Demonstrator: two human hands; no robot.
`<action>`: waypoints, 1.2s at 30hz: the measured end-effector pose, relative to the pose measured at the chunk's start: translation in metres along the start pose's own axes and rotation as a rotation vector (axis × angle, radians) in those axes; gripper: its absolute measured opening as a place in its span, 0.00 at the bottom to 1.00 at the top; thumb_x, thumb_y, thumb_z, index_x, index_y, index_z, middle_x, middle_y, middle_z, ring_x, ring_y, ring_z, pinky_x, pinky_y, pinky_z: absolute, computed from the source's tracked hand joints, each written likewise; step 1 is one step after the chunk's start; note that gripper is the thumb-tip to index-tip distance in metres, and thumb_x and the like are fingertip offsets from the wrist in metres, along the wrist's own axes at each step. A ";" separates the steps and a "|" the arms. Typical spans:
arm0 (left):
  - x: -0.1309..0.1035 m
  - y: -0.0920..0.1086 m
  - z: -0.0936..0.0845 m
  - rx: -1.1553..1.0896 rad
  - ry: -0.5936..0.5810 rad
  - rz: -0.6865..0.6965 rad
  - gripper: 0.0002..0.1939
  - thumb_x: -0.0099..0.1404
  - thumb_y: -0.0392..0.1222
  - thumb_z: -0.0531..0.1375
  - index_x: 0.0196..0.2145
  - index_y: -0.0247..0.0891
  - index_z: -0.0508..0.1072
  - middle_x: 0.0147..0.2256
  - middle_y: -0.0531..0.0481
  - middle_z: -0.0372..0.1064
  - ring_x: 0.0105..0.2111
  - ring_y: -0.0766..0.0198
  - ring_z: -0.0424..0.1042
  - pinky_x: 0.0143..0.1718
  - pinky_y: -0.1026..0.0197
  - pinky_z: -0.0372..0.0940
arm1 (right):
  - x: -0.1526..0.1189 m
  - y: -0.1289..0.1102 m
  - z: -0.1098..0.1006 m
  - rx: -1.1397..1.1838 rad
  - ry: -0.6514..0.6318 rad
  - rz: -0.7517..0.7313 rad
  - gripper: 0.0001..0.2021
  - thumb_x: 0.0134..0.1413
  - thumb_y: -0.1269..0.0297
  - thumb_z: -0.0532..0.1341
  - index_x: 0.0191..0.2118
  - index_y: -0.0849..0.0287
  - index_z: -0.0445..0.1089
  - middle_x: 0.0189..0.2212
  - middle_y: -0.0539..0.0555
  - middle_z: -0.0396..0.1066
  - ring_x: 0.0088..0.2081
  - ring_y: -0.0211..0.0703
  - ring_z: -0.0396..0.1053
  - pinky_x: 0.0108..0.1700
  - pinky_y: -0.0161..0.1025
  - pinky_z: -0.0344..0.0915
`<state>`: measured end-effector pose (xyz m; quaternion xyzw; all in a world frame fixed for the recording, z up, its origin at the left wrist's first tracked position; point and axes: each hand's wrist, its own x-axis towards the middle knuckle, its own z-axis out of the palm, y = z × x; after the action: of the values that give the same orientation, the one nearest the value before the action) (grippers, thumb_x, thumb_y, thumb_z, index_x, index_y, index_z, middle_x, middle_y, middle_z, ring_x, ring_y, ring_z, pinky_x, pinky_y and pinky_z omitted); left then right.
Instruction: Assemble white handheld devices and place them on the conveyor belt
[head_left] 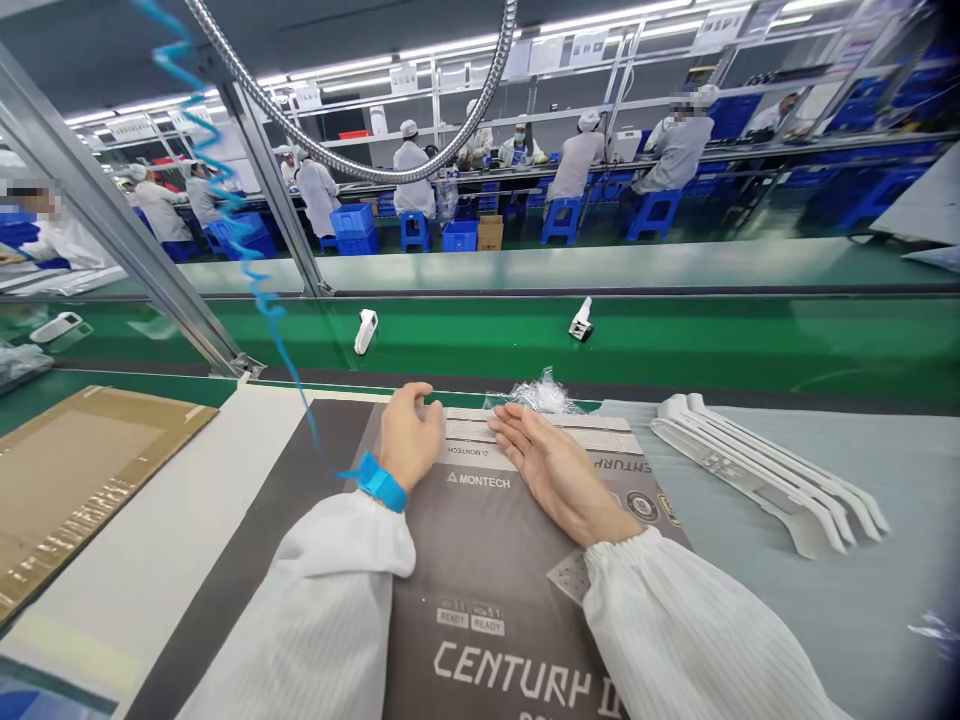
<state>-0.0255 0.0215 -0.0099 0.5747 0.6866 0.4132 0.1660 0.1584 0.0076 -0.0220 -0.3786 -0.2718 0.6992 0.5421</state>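
A grey printed cardboard sheet or flattened box [480, 560], marked MONTECH and CENTURY II, lies under both hands. Over its far left part is my left hand [409, 440], fingers bent and thumb apart, with nothing visible in it. A blue wrist strap [382, 482] circles that wrist. My right hand [559, 475] is stretched out on edge above the sheet's far right part, fingers extended and holding nothing. Whether either hand touches the cardboard I cannot tell. Crumpled clear plastic [547, 393] sits just beyond the sheet's far edge.
Several long white plastic parts [765, 475] lie stacked at right. Brown cardboard [90, 470] rests at left. A blue coiled cord [236, 215] hangs by a metal post [274, 190]. Ahead, a green conveyor [465, 335] carries white devices [365, 332]. People sit at benches beyond.
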 end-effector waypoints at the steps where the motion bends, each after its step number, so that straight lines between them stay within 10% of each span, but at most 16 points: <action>1: -0.006 0.000 0.004 0.002 0.009 0.042 0.11 0.64 0.34 0.58 0.46 0.36 0.70 0.47 0.42 0.72 0.49 0.56 0.72 0.53 0.52 0.64 | 0.001 0.000 0.000 -0.005 -0.001 -0.002 0.09 0.56 0.58 0.66 0.40 0.55 0.75 0.49 0.54 0.75 0.51 0.43 0.73 0.59 0.42 0.67; 13: -0.018 -0.002 0.012 0.119 0.006 0.205 0.09 0.64 0.31 0.56 0.42 0.37 0.68 0.46 0.42 0.69 0.51 0.51 0.68 0.53 0.47 0.63 | -0.007 -0.025 0.001 -0.329 -0.021 -0.062 0.13 0.51 0.54 0.68 0.40 0.54 0.76 0.49 0.55 0.74 0.45 0.42 0.72 0.46 0.40 0.68; 21: -0.023 0.008 0.009 0.105 -0.003 0.178 0.10 0.65 0.30 0.56 0.43 0.37 0.67 0.49 0.42 0.67 0.53 0.50 0.66 0.51 0.46 0.62 | 0.122 -0.113 -0.035 -1.243 0.411 -0.497 0.12 0.55 0.62 0.59 0.44 0.55 0.73 0.44 0.56 0.76 0.40 0.45 0.73 0.46 0.44 0.67; 27: -0.023 0.008 0.009 0.087 -0.011 0.161 0.09 0.65 0.31 0.55 0.43 0.38 0.68 0.50 0.42 0.67 0.52 0.51 0.67 0.51 0.47 0.62 | 0.186 -0.095 -0.036 -1.444 0.405 -0.465 0.09 0.47 0.67 0.63 0.38 0.55 0.71 0.39 0.58 0.76 0.44 0.53 0.71 0.51 0.49 0.62; 32: -0.020 0.007 0.009 0.037 0.004 0.150 0.10 0.64 0.31 0.55 0.43 0.39 0.68 0.47 0.42 0.68 0.51 0.51 0.67 0.51 0.46 0.62 | 0.174 -0.088 -0.020 -1.418 0.416 -0.467 0.10 0.52 0.65 0.61 0.42 0.56 0.66 0.38 0.58 0.75 0.40 0.50 0.72 0.46 0.47 0.66; 36: -0.019 0.011 0.005 -0.063 0.067 0.234 0.11 0.67 0.35 0.55 0.46 0.38 0.69 0.51 0.40 0.67 0.54 0.51 0.66 0.55 0.47 0.61 | 0.116 -0.107 0.005 -1.076 0.114 -0.510 0.15 0.57 0.59 0.60 0.49 0.52 0.64 0.35 0.52 0.73 0.32 0.42 0.73 0.39 0.43 0.71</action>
<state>-0.0090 0.0056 -0.0090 0.6312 0.6067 0.4701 0.1118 0.1992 0.1474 0.0380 -0.5594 -0.6407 0.2898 0.4389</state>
